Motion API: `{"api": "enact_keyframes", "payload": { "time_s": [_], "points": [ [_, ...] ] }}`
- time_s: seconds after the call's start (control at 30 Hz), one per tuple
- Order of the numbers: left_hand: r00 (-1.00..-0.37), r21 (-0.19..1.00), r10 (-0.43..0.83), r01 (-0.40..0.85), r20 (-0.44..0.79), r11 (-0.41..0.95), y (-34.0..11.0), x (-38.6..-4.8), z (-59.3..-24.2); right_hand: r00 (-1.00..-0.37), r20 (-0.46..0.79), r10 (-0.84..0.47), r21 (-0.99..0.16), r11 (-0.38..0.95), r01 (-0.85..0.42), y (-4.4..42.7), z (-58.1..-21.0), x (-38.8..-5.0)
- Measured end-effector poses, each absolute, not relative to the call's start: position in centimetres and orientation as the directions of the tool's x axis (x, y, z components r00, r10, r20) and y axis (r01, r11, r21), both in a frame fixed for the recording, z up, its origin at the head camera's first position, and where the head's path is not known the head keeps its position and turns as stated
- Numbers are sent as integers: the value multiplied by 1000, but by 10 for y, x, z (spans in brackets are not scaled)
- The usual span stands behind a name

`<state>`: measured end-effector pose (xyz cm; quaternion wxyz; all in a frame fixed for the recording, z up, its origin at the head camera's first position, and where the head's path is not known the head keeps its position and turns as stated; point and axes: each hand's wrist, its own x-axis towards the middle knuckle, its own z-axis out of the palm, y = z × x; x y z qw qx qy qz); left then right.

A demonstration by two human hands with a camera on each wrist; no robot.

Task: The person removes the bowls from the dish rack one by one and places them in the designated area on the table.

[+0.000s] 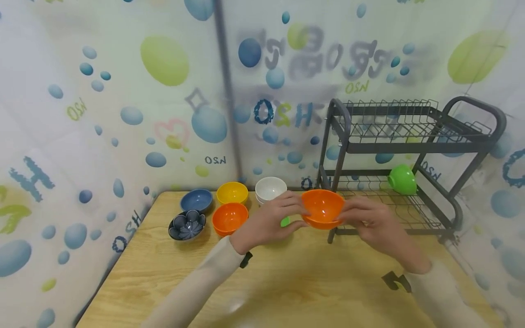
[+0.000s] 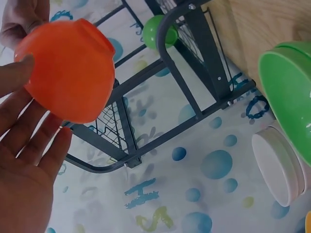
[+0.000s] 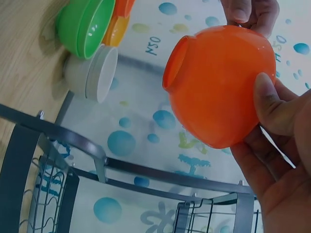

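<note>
An orange bowl (image 1: pixel 324 207) is held up above the table, between both hands and just in front of the rack's left side. My left hand (image 1: pixel 270 221) pinches its left edge, thumb against the outer wall in the left wrist view. On the opposite edge, my right hand (image 1: pixel 379 225) grips it between thumb and fingers. The bowl's outside and foot ring show in the right wrist view (image 3: pixel 218 87). Behind my left hand, green bowls (image 3: pixel 87 24) are mostly hidden in the head view. White stacked bowls (image 1: pixel 270 187) stand just beyond them.
A two-tier black dish rack (image 1: pixel 418 148) stands at the right, with a green bowl (image 1: pixel 403 180) tilted on its lower tier. On the table's left are a blue dish (image 1: pixel 197 200), a dark flower-shaped bowl (image 1: pixel 187 225), a yellow bowl (image 1: pixel 232 193) and stacked orange bowls (image 1: pixel 230 218).
</note>
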<state>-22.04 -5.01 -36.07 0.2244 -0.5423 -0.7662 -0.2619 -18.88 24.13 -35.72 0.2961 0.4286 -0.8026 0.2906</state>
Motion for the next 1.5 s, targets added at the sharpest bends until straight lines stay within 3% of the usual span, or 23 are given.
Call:
{"api": "enact_keyframes", "payload": {
  "time_s": [0.2, 0.6, 0.83, 1.07, 1.37, 1.5],
  "points": [
    [-274, 142, 710, 960, 648, 241, -58, -216, -364, -464, 706, -536, -235, 440, -867, 232, -358, -190],
    [-321, 118, 691, 938, 647, 325, -67, -213, -366, -486, 712, -507, -275, 435, -857, 224, -361, -197],
    [-350, 138, 654, 925, 670, 354, -80, -217, -368, -629, 714, -307, -414, 539, -734, 228, -368, -217],
    [-393, 157, 592, 899, 704, 410, -99, -223, -370, -826, 557, -82, -685, 517, -513, 239, -368, -232],
    [-439, 170, 528, 860, 727, 481, -134, -239, -382, -899, 437, 7, -790, 481, -381, 239, -356, -254],
    [-503, 191, 490, 810, 712, 554, -150, -243, -392, -917, 398, 25, -813, 473, -340, 235, -351, -264]
  ]
}}
